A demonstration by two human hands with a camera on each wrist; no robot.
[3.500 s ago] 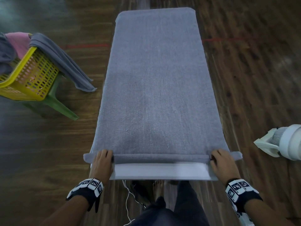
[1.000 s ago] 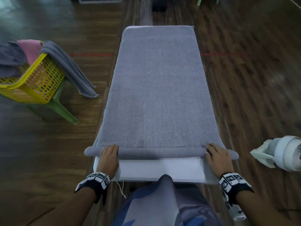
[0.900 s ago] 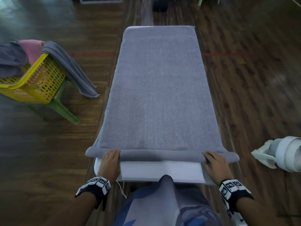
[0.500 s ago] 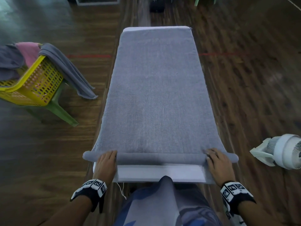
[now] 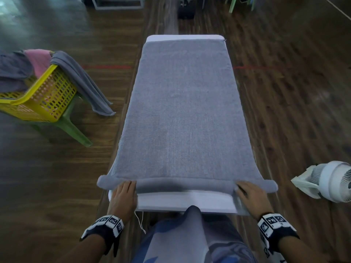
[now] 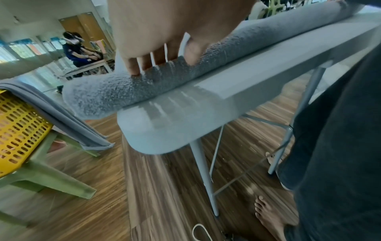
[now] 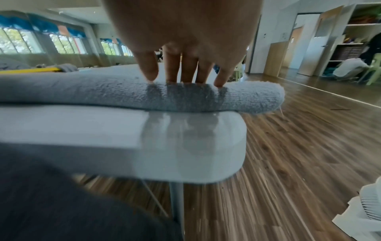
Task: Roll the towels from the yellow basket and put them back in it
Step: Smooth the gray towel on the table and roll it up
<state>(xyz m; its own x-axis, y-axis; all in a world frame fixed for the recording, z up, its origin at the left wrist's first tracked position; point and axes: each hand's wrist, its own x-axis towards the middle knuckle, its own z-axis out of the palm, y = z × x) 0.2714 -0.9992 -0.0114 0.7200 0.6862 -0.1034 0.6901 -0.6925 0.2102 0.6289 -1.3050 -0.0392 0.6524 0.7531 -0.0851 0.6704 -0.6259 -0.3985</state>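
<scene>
A long grey towel (image 5: 184,111) lies flat along a narrow white table (image 5: 182,203). Its near end is wound into a thin roll (image 5: 184,184) that overhangs both table sides. My left hand (image 5: 124,194) presses on the roll near its left end, and my right hand (image 5: 248,194) presses near its right end. In the wrist views the roll (image 6: 144,84) (image 7: 123,94) lies under the straight fingers of the left hand (image 6: 156,63) and the right hand (image 7: 183,71). The yellow basket (image 5: 47,95) stands at the left, holding a draped grey towel (image 5: 83,82) and a pink towel (image 5: 39,61).
The basket sits on a green plastic stool (image 5: 74,128) on the wooden floor. A white fan (image 5: 330,184) stands on the floor at the right of the table. My legs are against the table's near edge. Other people are far off in the room.
The roll has grown thicker and moved a little away from me under both hands. The towel's far end has drawn back, baring a white strip of table there.
</scene>
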